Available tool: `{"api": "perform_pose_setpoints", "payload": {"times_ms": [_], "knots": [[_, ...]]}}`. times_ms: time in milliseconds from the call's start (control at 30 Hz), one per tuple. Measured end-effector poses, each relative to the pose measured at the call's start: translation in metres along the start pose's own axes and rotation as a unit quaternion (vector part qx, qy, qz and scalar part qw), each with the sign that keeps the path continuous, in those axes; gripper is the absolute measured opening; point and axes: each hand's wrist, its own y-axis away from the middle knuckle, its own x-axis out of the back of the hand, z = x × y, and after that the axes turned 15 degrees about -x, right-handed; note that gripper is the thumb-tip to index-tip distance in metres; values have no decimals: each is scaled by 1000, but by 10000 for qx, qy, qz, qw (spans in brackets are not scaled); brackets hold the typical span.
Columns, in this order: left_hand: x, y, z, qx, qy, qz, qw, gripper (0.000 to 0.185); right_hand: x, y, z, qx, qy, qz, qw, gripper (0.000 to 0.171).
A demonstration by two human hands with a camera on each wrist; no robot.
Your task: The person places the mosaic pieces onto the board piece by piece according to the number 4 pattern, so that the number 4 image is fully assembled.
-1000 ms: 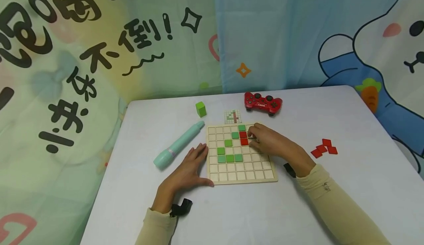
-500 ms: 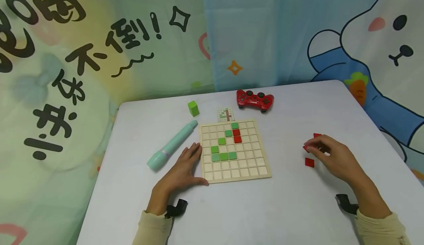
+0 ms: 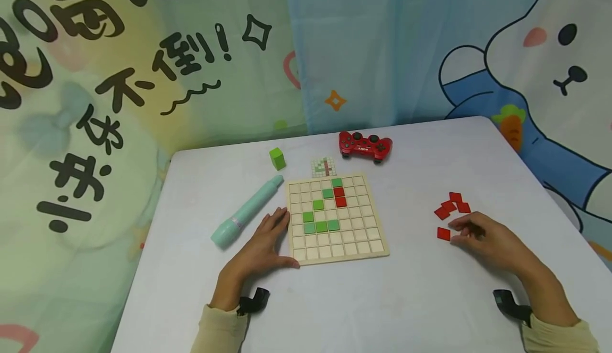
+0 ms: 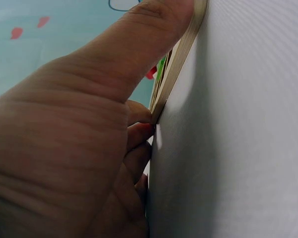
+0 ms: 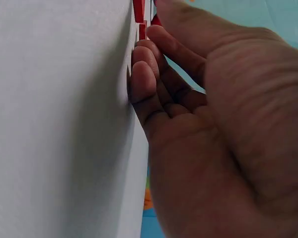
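A wooden grid board (image 3: 344, 248) lies mid-table with several green tiles (image 3: 321, 226) and two red tiles (image 3: 340, 197) set in its cells. My left hand (image 3: 276, 236) lies flat on the table against the board's left edge, thumb along its near corner. In the left wrist view the thumb (image 4: 149, 34) presses on the board's rim (image 4: 181, 54). My right hand (image 3: 457, 233) rests on the table to the right, fingers curled, thumb and forefinger pinching the edge of a single red tile (image 3: 443, 233). More loose red tiles (image 3: 451, 205) lie just beyond it, and the red tiles (image 5: 138, 10) also show past the fingers (image 5: 141, 79).
A mint-green pen-shaped tool (image 3: 246, 212) lies left of the board. Behind the board are a green cube (image 3: 277, 158), a small pattern card (image 3: 323, 167) and a red game controller (image 3: 365, 146). The white table (image 3: 382, 300) ends at a printed curtain.
My right hand left the board's red tiles, went right to the loose red pile, then drew nearer to the single tile. The left hand stayed put.
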Motion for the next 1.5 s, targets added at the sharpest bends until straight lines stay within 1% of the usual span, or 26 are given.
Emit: {"api": "perform_pose_setpoints", "payload": {"times_ms": [200,333,467,733,800,900,967,1033,1233,1367,1500], "knots": [[0,2,-4,5,-42,43,10000,128,-6,-4,-2,72,183,-207,9996,46],[0,3,-5,28,-24,43,10000,128,-8,-6,-4,116,330,-55,9994,42],[1,3,-6,-17,-5,54,10000,128,-9,-6,-7,138,364,114,9992,37],[2,4,-7,-48,-49,41,10000,128,-9,-5,-19,-25,422,-157,9990,39],[1,4,-8,-59,-76,47,9999,128,-8,-6,-26,68,450,-184,9988,39],[1,5,-9,-59,-98,38,9999,128,-6,-10,-42,300,502,-182,9981,38],[1,5,-9,-52,-74,27,10000,128,-4,-16,-57,499,566,-188,9970,36],[1,5,-9,-54,-40,31,10000,128,-3,-23,-74,601,617,-274,9959,34],[2,3,-7,-50,-55,37,10000,127,-4,-49,-134,766,925,-820,9894,30],[3,1,-5,-50,-41,13,10000,127,-14,-64,-170,1010,1250,-1134,9805,27],[3,1,-5,-21,-85,-26,10000,128,-33,-76,-193,1255,1407,-1432,9716,23]]}}
